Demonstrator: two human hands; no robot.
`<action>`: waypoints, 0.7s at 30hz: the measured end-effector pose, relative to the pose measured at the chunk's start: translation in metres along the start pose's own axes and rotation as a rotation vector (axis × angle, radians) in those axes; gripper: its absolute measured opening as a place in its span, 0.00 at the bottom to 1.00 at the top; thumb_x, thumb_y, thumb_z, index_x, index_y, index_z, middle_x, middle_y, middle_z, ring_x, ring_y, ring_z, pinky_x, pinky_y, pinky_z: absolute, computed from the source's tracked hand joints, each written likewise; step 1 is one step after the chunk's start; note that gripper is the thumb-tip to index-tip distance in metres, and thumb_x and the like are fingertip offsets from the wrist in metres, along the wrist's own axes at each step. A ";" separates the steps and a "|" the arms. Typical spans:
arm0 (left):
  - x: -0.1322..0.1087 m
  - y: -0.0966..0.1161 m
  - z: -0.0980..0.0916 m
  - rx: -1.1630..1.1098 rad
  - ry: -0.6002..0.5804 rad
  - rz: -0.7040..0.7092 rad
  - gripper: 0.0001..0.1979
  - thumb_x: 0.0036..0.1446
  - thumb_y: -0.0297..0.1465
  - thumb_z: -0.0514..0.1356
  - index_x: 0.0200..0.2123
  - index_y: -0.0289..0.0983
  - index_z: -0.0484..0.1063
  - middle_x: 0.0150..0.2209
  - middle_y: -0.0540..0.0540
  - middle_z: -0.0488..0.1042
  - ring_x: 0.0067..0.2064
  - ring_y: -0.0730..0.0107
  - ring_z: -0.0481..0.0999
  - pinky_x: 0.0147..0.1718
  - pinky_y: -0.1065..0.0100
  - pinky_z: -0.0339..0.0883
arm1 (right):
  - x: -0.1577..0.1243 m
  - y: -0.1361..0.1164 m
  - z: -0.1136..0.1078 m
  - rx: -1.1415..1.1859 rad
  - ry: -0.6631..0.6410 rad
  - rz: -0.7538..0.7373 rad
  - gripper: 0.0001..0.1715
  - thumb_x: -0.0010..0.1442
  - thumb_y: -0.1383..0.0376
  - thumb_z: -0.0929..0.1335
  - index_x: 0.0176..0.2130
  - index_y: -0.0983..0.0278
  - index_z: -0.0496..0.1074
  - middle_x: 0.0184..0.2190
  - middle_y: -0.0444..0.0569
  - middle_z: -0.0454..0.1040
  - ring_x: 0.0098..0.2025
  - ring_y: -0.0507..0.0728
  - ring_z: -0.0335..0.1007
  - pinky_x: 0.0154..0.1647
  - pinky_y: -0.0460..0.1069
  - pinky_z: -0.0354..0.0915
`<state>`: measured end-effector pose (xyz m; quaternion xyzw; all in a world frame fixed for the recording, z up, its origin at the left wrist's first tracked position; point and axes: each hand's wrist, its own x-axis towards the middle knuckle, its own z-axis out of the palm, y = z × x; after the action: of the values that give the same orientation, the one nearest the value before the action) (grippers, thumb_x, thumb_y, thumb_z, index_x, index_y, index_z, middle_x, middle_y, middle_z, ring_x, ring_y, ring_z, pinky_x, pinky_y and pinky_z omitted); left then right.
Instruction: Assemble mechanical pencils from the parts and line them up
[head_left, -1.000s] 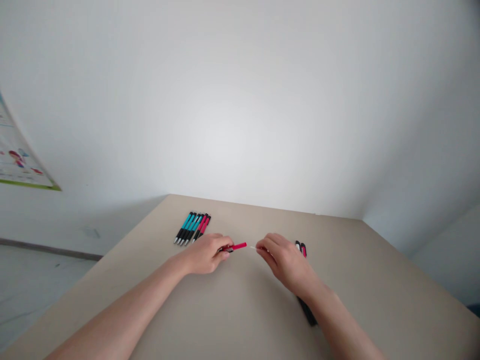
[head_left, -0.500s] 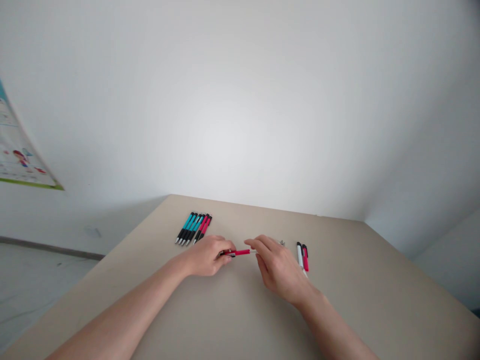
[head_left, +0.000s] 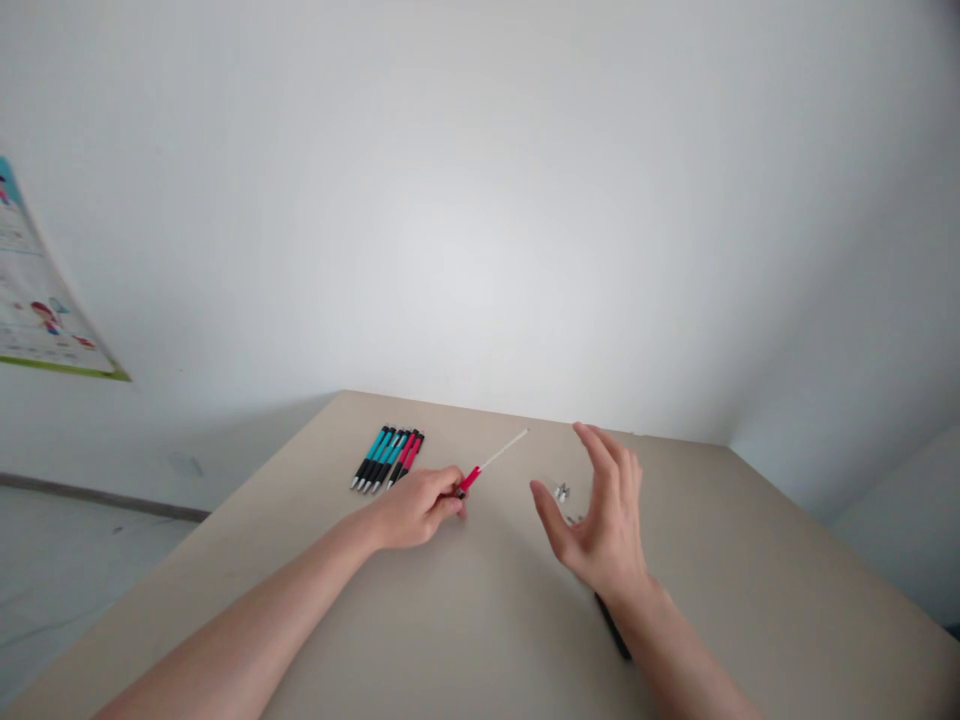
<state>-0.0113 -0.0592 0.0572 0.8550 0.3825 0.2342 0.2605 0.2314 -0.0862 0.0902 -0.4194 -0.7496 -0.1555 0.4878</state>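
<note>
My left hand [head_left: 424, 508] is closed around a red pen barrel [head_left: 469, 480], mostly hidden by the fingers. From the barrel's end a thin whitish refill [head_left: 504, 450] sticks out, slanting up and to the right. My right hand [head_left: 600, 510] is held apart from it, thumb and fingers spread, with nothing in it. Just left of that palm, small silvery pen tips [head_left: 562, 492] lie on the table. A black pen grip piece [head_left: 613, 628] rests beside my right wrist, partly covered by it.
Several teal pens [head_left: 373, 460] and red pens [head_left: 409, 455] with black grips lie in a slanted row at the left of the beige table [head_left: 450, 620]. A white wall [head_left: 480, 220] stands directly behind the table. A poster [head_left: 49, 290] hangs at far left.
My right hand has come off the pen, moved right and opened. The barrel has tilted upward, with a long stretch of refill now showing. The pens at right are now hidden behind my right hand.
</note>
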 end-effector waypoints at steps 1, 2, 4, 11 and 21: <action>0.000 0.000 0.000 -0.022 0.008 0.000 0.06 0.61 0.26 0.50 0.36 0.36 0.66 0.32 0.49 0.74 0.29 0.73 0.69 0.30 0.74 0.57 | -0.001 0.001 0.001 0.006 0.007 0.014 0.38 0.55 0.63 0.68 0.61 0.65 0.52 0.52 0.59 0.62 0.51 0.65 0.60 0.50 0.61 0.58; 0.000 0.001 -0.001 -0.036 0.014 0.001 0.06 0.61 0.26 0.50 0.37 0.36 0.66 0.33 0.49 0.75 0.30 0.73 0.69 0.30 0.74 0.58 | -0.002 0.002 0.002 0.013 -0.009 0.022 0.36 0.55 0.63 0.67 0.60 0.65 0.53 0.51 0.59 0.63 0.50 0.64 0.61 0.49 0.61 0.59; 0.000 0.001 -0.001 -0.050 0.021 0.004 0.07 0.62 0.26 0.49 0.38 0.36 0.66 0.35 0.48 0.75 0.31 0.73 0.70 0.31 0.74 0.58 | -0.003 0.003 0.005 0.033 -0.072 0.035 0.30 0.57 0.64 0.66 0.57 0.65 0.58 0.48 0.57 0.66 0.47 0.62 0.63 0.47 0.59 0.60; -0.001 0.001 -0.002 0.005 0.033 0.034 0.07 0.61 0.27 0.50 0.36 0.37 0.68 0.35 0.48 0.74 0.33 0.72 0.69 0.34 0.73 0.60 | -0.006 0.013 0.014 0.085 -0.177 0.043 0.10 0.60 0.67 0.63 0.42 0.63 0.71 0.30 0.48 0.73 0.35 0.56 0.68 0.39 0.51 0.62; -0.001 -0.003 -0.002 0.083 0.055 0.051 0.08 0.59 0.26 0.51 0.39 0.37 0.68 0.35 0.47 0.73 0.36 0.69 0.70 0.36 0.70 0.61 | -0.009 0.068 0.006 -0.312 -0.467 0.493 0.12 0.54 0.69 0.63 0.30 0.63 0.76 0.29 0.51 0.78 0.32 0.60 0.73 0.34 0.51 0.63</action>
<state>-0.0148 -0.0578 0.0573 0.8677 0.3770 0.2483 0.2082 0.2829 -0.0459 0.0677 -0.6810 -0.6844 -0.0459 0.2564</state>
